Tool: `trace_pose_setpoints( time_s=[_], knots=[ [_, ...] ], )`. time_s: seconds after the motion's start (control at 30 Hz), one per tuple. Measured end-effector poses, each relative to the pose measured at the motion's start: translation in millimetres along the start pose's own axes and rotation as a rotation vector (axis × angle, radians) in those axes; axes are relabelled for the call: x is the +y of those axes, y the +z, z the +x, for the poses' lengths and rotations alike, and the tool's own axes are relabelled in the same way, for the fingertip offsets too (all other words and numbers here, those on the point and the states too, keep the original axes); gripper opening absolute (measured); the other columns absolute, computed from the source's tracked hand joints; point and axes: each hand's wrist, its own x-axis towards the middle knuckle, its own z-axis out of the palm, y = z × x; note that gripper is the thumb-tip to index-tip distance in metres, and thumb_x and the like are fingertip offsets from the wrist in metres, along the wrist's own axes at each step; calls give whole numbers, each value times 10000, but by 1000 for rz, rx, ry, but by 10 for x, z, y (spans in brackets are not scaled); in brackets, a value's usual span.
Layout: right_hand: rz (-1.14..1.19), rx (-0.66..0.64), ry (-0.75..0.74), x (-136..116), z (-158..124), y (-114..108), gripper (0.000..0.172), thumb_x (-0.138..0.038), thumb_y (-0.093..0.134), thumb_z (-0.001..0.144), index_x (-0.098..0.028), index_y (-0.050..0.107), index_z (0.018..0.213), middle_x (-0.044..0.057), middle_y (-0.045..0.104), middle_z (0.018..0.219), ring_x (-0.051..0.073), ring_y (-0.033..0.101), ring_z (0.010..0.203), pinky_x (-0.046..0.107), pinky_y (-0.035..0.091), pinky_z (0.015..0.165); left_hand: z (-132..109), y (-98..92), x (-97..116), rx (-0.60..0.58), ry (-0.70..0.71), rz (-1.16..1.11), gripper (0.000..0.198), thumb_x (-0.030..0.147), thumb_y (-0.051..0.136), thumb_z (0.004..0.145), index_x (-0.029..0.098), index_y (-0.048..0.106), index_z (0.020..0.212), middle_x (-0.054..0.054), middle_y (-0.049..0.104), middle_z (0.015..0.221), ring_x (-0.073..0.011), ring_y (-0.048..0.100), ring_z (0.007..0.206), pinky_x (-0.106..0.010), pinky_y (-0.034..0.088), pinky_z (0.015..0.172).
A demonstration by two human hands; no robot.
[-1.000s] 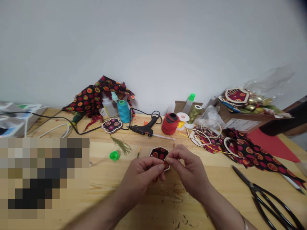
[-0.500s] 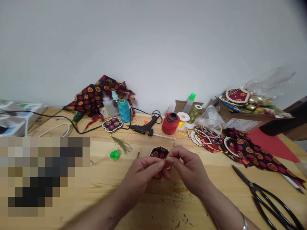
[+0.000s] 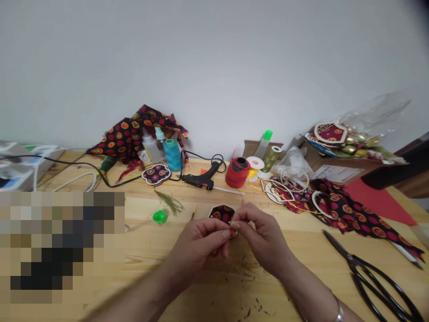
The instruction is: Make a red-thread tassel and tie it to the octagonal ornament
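My left hand (image 3: pixel 204 241) and my right hand (image 3: pixel 256 232) meet over the middle of the table, thumbs and fingertips pinched together. Between the fingertips is something small that I cannot make out. Just behind the hands lies a dark patterned fabric piece (image 3: pixel 221 211) with a pale many-sided rim; the hands cover its near part. A thin reddish thread (image 3: pixel 243 200) shows above the right fingers, beside the red thread spool (image 3: pixel 237 172).
Behind the hands lie a black glue gun (image 3: pixel 201 180), a teal spool (image 3: pixel 173 155) and a green cap (image 3: pixel 160 217). Large black scissors (image 3: pixel 350 258) rest at the right. Patterned cloth (image 3: pixel 362 210) and wooden rings (image 3: pixel 295 179) lie back right.
My fingertips have drawn closer together, and my left fingers have shifted slightly, covering more of the patterned piece and the red beneath it. The view has moved slightly.
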Motion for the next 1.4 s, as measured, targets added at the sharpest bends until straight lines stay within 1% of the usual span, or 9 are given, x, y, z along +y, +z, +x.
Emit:
trace_pose_setpoints(
  time_s=[0.33, 0.57, 0.67, 0.83, 1.0, 1.17, 1.27, 1.33, 1.4],
  knots=[
    [27, 125, 31, 35, 66, -113, 133, -232, 585, 773, -199, 590, 644, -16, 545, 630, 148, 490, 618, 263, 396, 604, -3, -14, -20, -42, -71, -14, 157, 307, 698, 753, 158, 710, 704, 6, 635, 517, -71, 343, 437, -225, 189, 462],
    [65, 239, 37, 67, 113, -249, 128, -253, 593, 799, -195, 594, 685, -21, 528, 633, 139, 460, 609, 257, 377, 586, -13, -22, -30, -86, -19, 47, 131, 280, 689, 760, 176, 739, 697, 3, 659, 510, -108, 498, 500, -233, 348, 542],
    [92, 276, 9, 65, 120, -319, 124, -263, 593, 818, -200, 601, 712, -17, 540, 665, 145, 477, 643, 267, 389, 626, -19, -39, -20, -71, 66, 109, 131, 264, 665, 773, 200, 769, 723, -33, 726, 682, -150, 587, 627, -261, 420, 618],
    [129, 215, -156, 8, 95, -416, 127, -190, 656, 789, -217, 635, 666, 0, 542, 802, 164, 508, 801, 294, 400, 762, -12, -62, -51, 303, 526, 349, 135, 238, 653, 814, 242, 788, 823, -57, 568, 1333, -252, 505, 1199, -357, 358, 1010],
    [174, 40, -246, -31, 73, -404, 114, -166, 695, 795, -244, 700, 713, 9, 508, 858, 172, 484, 866, 307, 387, 814, 23, -88, -109, 474, 681, 384, 275, 222, 624, 874, 336, 688, 1115, -3, 524, 1395, -205, 435, 1295, -325, 364, 1011],
    [364, -67, -271, -32, 51, -457, 169, -370, 717, 808, -251, 704, 690, 20, 491, 977, 177, 466, 886, 320, 395, 839, 38, -144, 21, 664, 702, 282, 282, 259, 582, 908, 334, 653, 1170, 15, 523, 1403, -188, 426, 1306, -289, 333, 1026],
    [471, -179, -251, -33, 12, -476, 233, -448, 725, 780, -255, 700, 652, 18, 500, 1006, 184, 472, 889, 339, 401, 851, -41, -81, 151, 625, 617, 157, 172, 286, 598, 894, 305, 739, 989, 19, 622, 1259, -189, 505, 1198, -271, 351, 988],
    [416, -221, -219, -35, -4, -444, 198, -415, 731, 785, -257, 707, 668, 22, 513, 1015, 196, 481, 940, 348, 398, 874, -114, 16, 208, 400, 440, 148, 124, 301, 654, 847, 271, 770, 877, 8, 703, 981, -168, 592, 941, -242, 422, 812],
    [286, -205, -197, -35, -3, -383, 134, -330, 731, 801, -248, 709, 696, 28, 522, 1015, 207, 488, 995, 358, 388, 902, -164, 121, 221, 131, 198, 141, 147, 327, 689, 802, 214, 782, 780, 12, 631, 645, -133, 519, 643, -229, 375, 581]
  ],
)
